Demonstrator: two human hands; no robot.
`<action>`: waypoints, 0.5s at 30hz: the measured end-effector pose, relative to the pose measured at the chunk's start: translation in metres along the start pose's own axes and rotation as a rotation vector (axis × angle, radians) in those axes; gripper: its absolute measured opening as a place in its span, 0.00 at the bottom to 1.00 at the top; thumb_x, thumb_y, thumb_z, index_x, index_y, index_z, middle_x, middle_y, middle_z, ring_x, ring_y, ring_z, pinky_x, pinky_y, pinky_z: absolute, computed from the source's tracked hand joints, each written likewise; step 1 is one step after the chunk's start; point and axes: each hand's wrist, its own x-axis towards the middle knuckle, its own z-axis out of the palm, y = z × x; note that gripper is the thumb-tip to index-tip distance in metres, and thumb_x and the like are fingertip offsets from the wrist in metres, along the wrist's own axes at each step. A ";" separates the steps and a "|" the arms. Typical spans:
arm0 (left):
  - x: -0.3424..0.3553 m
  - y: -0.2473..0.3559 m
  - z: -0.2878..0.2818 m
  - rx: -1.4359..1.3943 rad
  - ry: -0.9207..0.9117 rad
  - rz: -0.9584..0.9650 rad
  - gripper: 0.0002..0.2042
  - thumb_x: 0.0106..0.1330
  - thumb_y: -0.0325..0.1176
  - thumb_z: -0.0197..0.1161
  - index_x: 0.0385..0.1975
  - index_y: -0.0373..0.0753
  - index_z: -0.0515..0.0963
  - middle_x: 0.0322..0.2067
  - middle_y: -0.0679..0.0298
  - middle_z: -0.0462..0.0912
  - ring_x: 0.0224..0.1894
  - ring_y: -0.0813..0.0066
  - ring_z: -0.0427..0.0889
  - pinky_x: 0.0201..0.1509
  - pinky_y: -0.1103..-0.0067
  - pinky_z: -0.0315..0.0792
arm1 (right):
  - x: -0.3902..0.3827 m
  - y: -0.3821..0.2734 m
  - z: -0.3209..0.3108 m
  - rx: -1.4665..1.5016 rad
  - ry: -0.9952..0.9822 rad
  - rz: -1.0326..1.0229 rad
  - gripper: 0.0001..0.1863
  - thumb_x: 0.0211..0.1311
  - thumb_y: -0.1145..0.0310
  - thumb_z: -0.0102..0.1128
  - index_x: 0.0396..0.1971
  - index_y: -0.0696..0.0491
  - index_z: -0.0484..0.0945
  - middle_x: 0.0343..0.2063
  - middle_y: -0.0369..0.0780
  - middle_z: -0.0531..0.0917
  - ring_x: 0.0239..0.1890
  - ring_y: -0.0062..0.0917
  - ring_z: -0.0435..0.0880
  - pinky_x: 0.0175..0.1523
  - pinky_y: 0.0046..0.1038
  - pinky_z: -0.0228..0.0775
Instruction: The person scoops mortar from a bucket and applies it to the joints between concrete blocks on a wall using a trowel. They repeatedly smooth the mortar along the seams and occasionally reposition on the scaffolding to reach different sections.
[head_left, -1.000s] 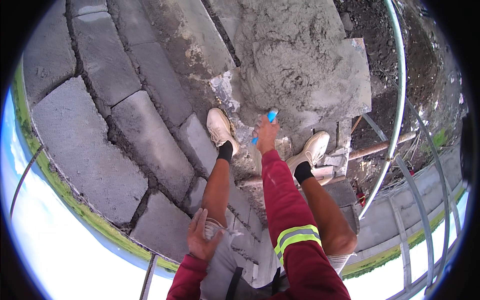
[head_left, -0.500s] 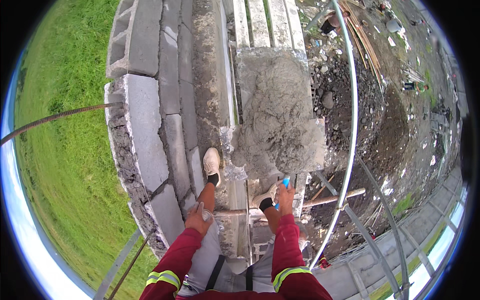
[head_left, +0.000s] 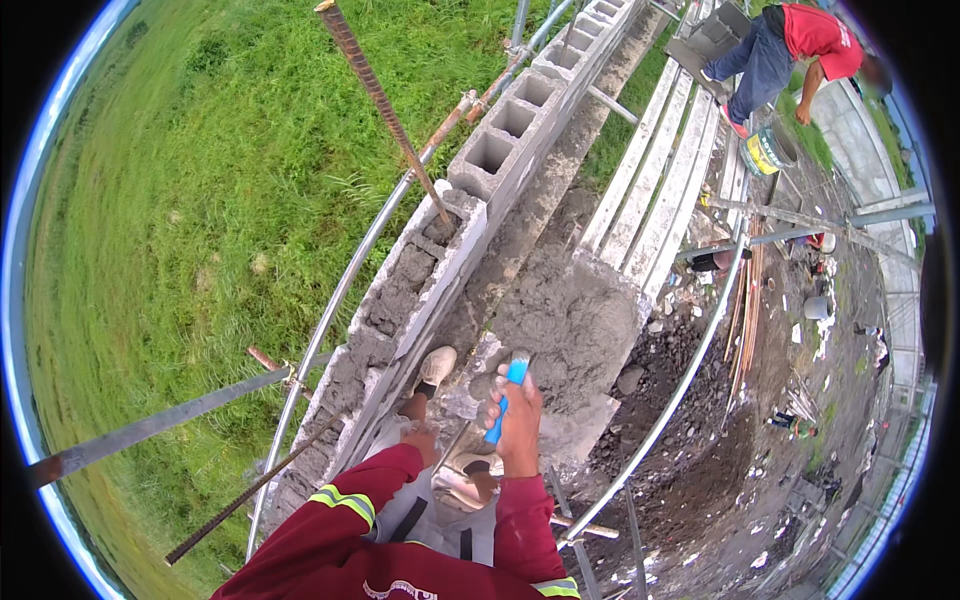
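My right hand (head_left: 521, 432) is closed round a blue-handled tool (head_left: 507, 403), held tilted above the near edge of a mortar pile; its working end cannot be made out. The wet grey mortar (head_left: 570, 305) lies heaped on a flat board (head_left: 590, 432) just ahead of my feet. My left hand (head_left: 421, 440) rests low against my leg, its fingers mostly hidden. Left of me runs a wall of hollow concrete blocks (head_left: 492, 152). Grey mortar (head_left: 405, 280) fills the cores of its nearer part, while the farther cores are hollow.
A steel reinforcing bar (head_left: 375, 90) rises from the wall. Scaffold pipes (head_left: 700, 350) run along both sides. White planks (head_left: 650, 190) lead to a bent-over person (head_left: 815, 35) in red, beside a bucket (head_left: 768, 152). Rubble ground (head_left: 680, 430) lies far below on the right.
My view has swung, bringing the far block wall and the person in red into sight. My right hand has lifted the blue-handled tool and tilted it; my left hand stays by my leg.
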 end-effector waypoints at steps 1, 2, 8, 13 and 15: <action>-0.004 -0.001 0.001 -0.024 -0.016 0.009 0.40 0.69 0.56 0.62 0.79 0.48 0.60 0.77 0.53 0.63 0.79 0.45 0.61 0.77 0.40 0.54 | 0.023 -0.007 0.029 -0.005 0.024 0.009 0.09 0.71 0.70 0.54 0.48 0.52 0.73 0.26 0.34 0.73 0.19 0.17 0.70 0.20 0.23 0.63; -0.007 -0.002 0.002 -0.057 0.010 0.014 0.39 0.69 0.56 0.61 0.78 0.47 0.61 0.75 0.52 0.66 0.77 0.46 0.64 0.78 0.45 0.57 | 0.048 -0.011 0.059 0.049 -0.049 -0.031 0.09 0.70 0.71 0.55 0.47 0.52 0.72 0.27 0.34 0.73 0.19 0.17 0.71 0.20 0.23 0.63; -0.017 -0.019 0.003 -0.135 0.105 0.032 0.36 0.69 0.55 0.60 0.75 0.47 0.65 0.68 0.48 0.76 0.69 0.43 0.75 0.74 0.49 0.63 | 0.162 0.005 0.207 -0.480 0.236 -0.131 0.12 0.69 0.73 0.57 0.47 0.59 0.68 0.30 0.47 0.81 0.26 0.35 0.84 0.25 0.39 0.75; -0.023 -0.020 -0.012 -0.181 0.093 0.065 0.34 0.70 0.56 0.59 0.73 0.48 0.69 0.65 0.48 0.79 0.66 0.45 0.79 0.69 0.50 0.70 | 0.162 0.057 0.232 -0.935 0.381 -0.394 0.20 0.67 0.74 0.61 0.52 0.67 0.65 0.42 0.63 0.83 0.45 0.59 0.86 0.52 0.54 0.77; -0.026 -0.019 -0.014 -0.206 0.103 0.093 0.33 0.70 0.56 0.59 0.73 0.48 0.70 0.65 0.47 0.79 0.66 0.45 0.79 0.68 0.51 0.71 | 0.154 0.072 0.232 -1.012 0.352 -0.390 0.21 0.67 0.74 0.62 0.53 0.67 0.65 0.44 0.63 0.82 0.49 0.61 0.83 0.56 0.55 0.74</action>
